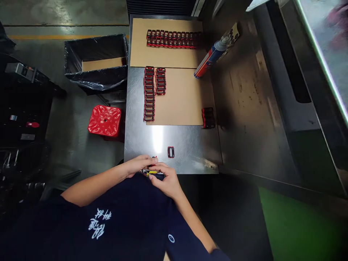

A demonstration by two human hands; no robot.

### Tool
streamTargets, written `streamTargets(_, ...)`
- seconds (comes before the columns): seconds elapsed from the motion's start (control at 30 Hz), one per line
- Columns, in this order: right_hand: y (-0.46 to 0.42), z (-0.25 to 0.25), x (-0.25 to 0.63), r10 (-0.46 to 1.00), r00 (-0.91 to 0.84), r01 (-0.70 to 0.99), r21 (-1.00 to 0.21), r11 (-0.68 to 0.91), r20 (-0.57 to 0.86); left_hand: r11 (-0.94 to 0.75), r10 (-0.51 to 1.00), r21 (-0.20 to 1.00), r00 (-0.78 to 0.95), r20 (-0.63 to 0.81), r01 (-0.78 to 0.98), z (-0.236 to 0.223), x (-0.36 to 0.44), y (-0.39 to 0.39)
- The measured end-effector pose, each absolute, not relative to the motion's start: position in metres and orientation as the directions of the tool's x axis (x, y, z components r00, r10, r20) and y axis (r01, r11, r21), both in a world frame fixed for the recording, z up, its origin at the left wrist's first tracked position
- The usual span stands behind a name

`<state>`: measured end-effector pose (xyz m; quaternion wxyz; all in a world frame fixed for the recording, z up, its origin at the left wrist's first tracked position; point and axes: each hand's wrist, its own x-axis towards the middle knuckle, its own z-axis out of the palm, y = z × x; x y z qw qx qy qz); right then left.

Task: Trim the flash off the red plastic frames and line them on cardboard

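Steel table edge (187,172) at six o'clock: pliers (151,172) are gripped by the right hand (166,178), a red part (153,163) pinched by the left hand (138,164).

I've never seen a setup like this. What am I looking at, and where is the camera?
No machine here, just a person's two bare hands, seen from a camera worn on their head, looking down. The right hand holds yellow-handled pliers; the left hand holds a small red piece, mostly hidden by fingers. On the metal table lie cardboard sheets bearing rows of red-and-black frames and a spray can. One lone frame lies near the hands.
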<state>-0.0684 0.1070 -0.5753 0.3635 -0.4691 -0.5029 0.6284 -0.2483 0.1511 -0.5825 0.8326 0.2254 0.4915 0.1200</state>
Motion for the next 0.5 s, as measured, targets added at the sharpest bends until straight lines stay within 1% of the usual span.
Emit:
streamTargets(0.07,0.107,-0.576,-0.077,0.892,-0.302,-0.132,-0.911,-0.39,-0.338,0.864,0.408,0.503,0.535,-0.74,0.036,-0.584,-0.264,0.15)
streamTargets(0.1,0.107,-0.577,-0.081,0.877,-0.299,-0.188,-0.878,-0.44,-0.376,0.841,0.434,0.54,0.556,-0.709,0.032,-0.583,-0.274,0.15)
streamTargets(0.13,0.107,-0.578,-0.086,0.869,-0.292,-0.232,-0.852,-0.47,-0.4,0.789,0.491,0.614,0.568,-0.66,0.032,-0.582,-0.285,0.15)
streamTargets(0.17,0.107,-0.578,-0.093,0.864,-0.28,-0.268,-0.83,-0.488,-0.418,0.697,0.565,0.716,0.577,-0.59,0.049,-0.58,-0.298,0.15)
streamTargets(0.2,0.107,-0.578,-0.102,0.857,-0.268,-0.311,-0.802,-0.509,-0.44,0.563,0.635,0.822,0.588,-0.5,0.091,-0.578,-0.312,0.151)
streamTargets(0.23,0.107,-0.579,-0.114,0.848,-0.257,-0.352,-0.772,-0.529,-0.464,0.4,0.684,0.903,0.605,-0.407,0.155,-0.576,-0.327,0.152)
streamTargets(0.27,0.107,-0.579,-0.128,0.837,-0.248,-0.388,-0.742,-0.547,-0.488,0.237,0.705,0.944,0.629,-0.328,0.228,-0.574,-0.343,0.153)
streamTargets(0.3,0.107,-0.579,-0.145,0.826,-0.24,-0.419,-0.714,-0.562,-0.51,0.096,0.705,0.953,0.656,-0.27,0.289,-0.573,-0.36,0.155)
streamTargets(0.33,0.107,-0.58,-0.165,0.816,-0.234,-0.444,-0.688,-0.574,-0.529,-0.004,0.698,0.943,0.676,-0.235,0.332,-0.572,-0.378,0.158)
streamTargets(0.37,0.107,-0.581,-0.186,0.806,-0.227,-0.466,-0.666,-0.583,-0.547,-0.067,0.69,0.931,0.691,-0.217,0.359,-0.573,-0.396,0.161)
streamTargets(0.43,0.109,-0.583,-0.23,0.787,-0.213,-0.5,-0.627,-0.597,-0.58,-0.123,0.671,0.916,0.713,-0.206,0.381,-0.576,-0.434,0.168)
streamTargets(0.5,0.109,-0.583,-0.27,0.782,-0.199,-0.517,-0.614,-0.596,-0.591,-0.148,0.646,0.914,0.737,-0.2,0.378,-0.579,-0.473,0.175)
